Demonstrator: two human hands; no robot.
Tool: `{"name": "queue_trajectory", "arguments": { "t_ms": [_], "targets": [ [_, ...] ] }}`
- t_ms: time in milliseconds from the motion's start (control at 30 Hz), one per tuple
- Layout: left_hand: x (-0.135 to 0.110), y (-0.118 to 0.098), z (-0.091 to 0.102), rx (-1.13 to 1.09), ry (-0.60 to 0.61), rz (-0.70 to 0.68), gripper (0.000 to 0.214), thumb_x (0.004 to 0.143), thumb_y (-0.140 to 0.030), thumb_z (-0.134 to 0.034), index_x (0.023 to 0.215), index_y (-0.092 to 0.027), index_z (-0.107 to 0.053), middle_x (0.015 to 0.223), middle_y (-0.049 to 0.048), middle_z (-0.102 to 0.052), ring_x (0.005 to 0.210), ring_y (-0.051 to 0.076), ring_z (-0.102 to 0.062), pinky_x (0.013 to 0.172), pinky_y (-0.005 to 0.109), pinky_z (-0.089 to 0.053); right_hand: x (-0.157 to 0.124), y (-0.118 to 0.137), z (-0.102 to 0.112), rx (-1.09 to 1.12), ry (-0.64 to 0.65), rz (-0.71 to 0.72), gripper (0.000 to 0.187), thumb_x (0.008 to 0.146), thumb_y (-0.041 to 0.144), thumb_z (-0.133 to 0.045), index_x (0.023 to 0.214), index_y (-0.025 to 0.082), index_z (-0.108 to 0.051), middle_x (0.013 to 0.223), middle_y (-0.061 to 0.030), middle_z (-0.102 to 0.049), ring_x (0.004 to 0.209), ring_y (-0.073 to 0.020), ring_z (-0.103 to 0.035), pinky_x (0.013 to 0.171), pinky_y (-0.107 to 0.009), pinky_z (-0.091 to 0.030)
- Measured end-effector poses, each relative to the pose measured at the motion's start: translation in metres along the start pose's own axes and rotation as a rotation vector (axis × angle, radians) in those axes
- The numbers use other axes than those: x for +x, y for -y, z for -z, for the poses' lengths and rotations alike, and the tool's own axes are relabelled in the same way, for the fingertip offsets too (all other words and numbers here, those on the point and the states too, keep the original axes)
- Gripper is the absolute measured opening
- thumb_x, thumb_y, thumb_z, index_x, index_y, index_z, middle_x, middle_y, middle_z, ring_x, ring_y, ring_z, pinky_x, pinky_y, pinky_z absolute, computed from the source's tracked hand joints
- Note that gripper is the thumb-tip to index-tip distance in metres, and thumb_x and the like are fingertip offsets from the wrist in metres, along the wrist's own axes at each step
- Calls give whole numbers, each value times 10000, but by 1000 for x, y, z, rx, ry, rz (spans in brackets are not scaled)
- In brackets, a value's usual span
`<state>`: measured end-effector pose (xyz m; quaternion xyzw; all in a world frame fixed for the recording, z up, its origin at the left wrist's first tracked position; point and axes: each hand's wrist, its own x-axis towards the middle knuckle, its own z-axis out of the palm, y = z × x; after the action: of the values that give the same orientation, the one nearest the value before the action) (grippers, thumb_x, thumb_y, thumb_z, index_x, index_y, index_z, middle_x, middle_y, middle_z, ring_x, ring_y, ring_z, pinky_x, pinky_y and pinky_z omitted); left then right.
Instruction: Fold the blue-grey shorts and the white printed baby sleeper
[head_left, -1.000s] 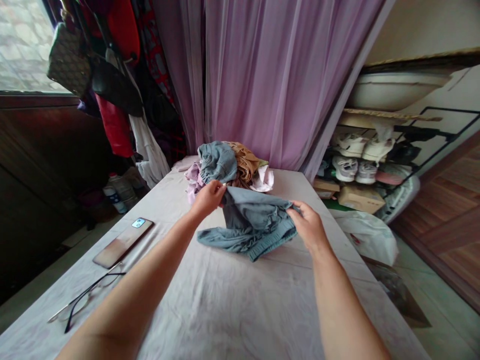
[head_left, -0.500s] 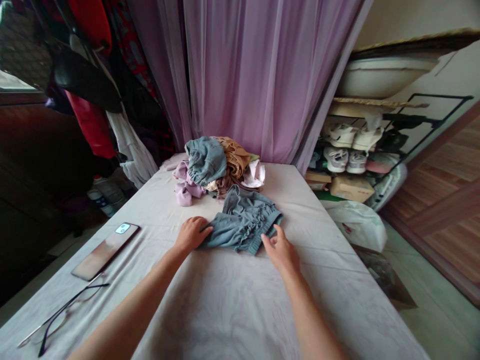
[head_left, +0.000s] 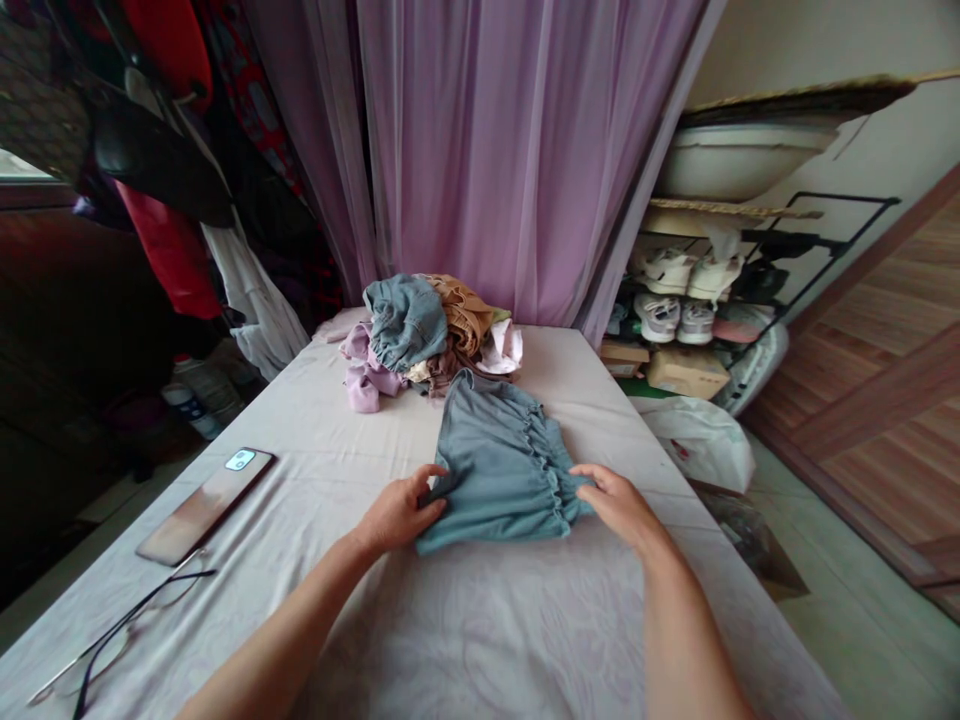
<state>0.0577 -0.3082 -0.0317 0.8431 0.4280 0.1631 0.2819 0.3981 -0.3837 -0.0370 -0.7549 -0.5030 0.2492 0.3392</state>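
A pair of blue-grey cotton shorts [head_left: 495, 470] lies spread flat on the sheet-covered table [head_left: 315, 440], its gathered, ruffled edge towards the right. My left hand [head_left: 401, 510] curls over the near left edge of the shorts, with the fabric pinched under its fingers. On the opposite side, my right hand [head_left: 615, 505] rests its fingertips on the ruffled edge. Behind the shorts sits a heap of crumpled clothes [head_left: 427, 335] in denim blue, tan, lilac and white, touching the shorts' far end.
A smartphone [head_left: 206, 505] lies face down on the table's left side, with glasses [head_left: 127, 640] near the left edge. A lilac curtain [head_left: 510, 150] hangs behind the table. To the right stands a shoe rack [head_left: 675, 310], with a white plastic bag [head_left: 697, 445] beside the table.
The shorts, lifted and then bunched in the earlier frames, now lie spread flat. My hands have moved apart to either side of them, and the view has shifted slightly.
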Motion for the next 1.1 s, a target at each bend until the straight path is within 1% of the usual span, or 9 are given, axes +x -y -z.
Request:
{"name": "queue_trajectory", "arguments": {
  "t_ms": [67, 133, 267, 367, 500, 800, 967, 1033, 1100],
  "targets": [
    [4, -8, 1, 38, 97, -4, 420, 834, -354, -530, 1235, -234, -558, 582, -73, -567, 538, 126, -536, 539, 234, -341, -3, -15, 12, -10, 106, -53, 364, 684, 284, -537, 980, 199, -730, 756, -9, -725, 718, -182, -655, 684, -263, -483],
    [16, -12, 4, 93, 99, 55, 341, 862, -405, -514, 1131, -233, -633, 622, -41, -622, 575, 136, -579, 552, 237, -357, -5, -21, 14, -55, 140, -83, 325, 715, 317, -539, 945, 207, -740, 811, -28, -747, 761, -196, -674, 707, -277, -492],
    [50, -8, 12, 174, -66, 219, 301, 908, -440, -479, 936, -229, -691, 854, 27, -735, 747, 167, -671, 658, 246, -439, 5, -12, 5, -182, -34, -93, 322, 802, 396, -521, 978, 222, -727, 984, -67, -751, 910, -217, -693, 794, -294, -501],
    [77, -1, 16, 150, -160, 338, 331, 915, -457, -481, 1031, -225, -686, 1036, 51, -746, 902, 190, -694, 746, 252, -474, 23, -3, -5, -272, -114, -87, 372, 825, 378, -535, 1129, 223, -683, 1085, -86, -731, 990, -224, -684, 838, -303, -501],
    [108, 4, 16, 121, -129, 448, 491, 892, -533, -501, 1207, -178, -627, 1125, 106, -730, 1017, 238, -682, 799, 280, -484, 53, 0, -14, -369, -151, -86, 459, 862, 399, -522, 1270, 205, -606, 1178, -113, -699, 1043, -241, -668, 882, -331, -501],
    [170, 9, 17, 146, -51, 396, 495, 831, -602, -540, 984, -159, -698, 976, 112, -727, 935, 275, -672, 726, 305, -478, 113, 21, -22, -388, -88, -93, 603, 873, 459, -527, 1405, 181, -477, 1329, -128, -619, 1173, -250, -609, 958, -334, -468],
    [184, 10, 18, 84, -53, 328, 331, 835, -435, -578, 965, -163, -714, 883, 54, -727, 859, 219, -673, 718, 274, -497, 127, 29, -24, -421, 12, -34, 385, 774, 286, -618, 1156, 253, -660, 1146, -52, -721, 1026, -228, -666, 836, -287, -484],
    [188, 9, 21, 39, -95, 249, 352, 874, -387, -521, 1108, -180, -684, 983, 36, -732, 925, 200, -669, 792, 271, -507, 129, 28, -21, -419, -67, 14, 300, 771, 227, -581, 1047, 259, -697, 1089, -39, -735, 983, -211, -667, 799, -269, -474],
    [194, 8, 25, -20, -160, 118, 407, 909, -337, -459, 1250, -183, -619, 1127, 43, -715, 1035, 193, -651, 892, 284, -497, 131, 26, -17, -415, -250, 24, 316, 795, 214, -537, 1072, 246, -686, 1090, -56, -723, 979, -213, -653, 792, -280, -466]
  ]
}}
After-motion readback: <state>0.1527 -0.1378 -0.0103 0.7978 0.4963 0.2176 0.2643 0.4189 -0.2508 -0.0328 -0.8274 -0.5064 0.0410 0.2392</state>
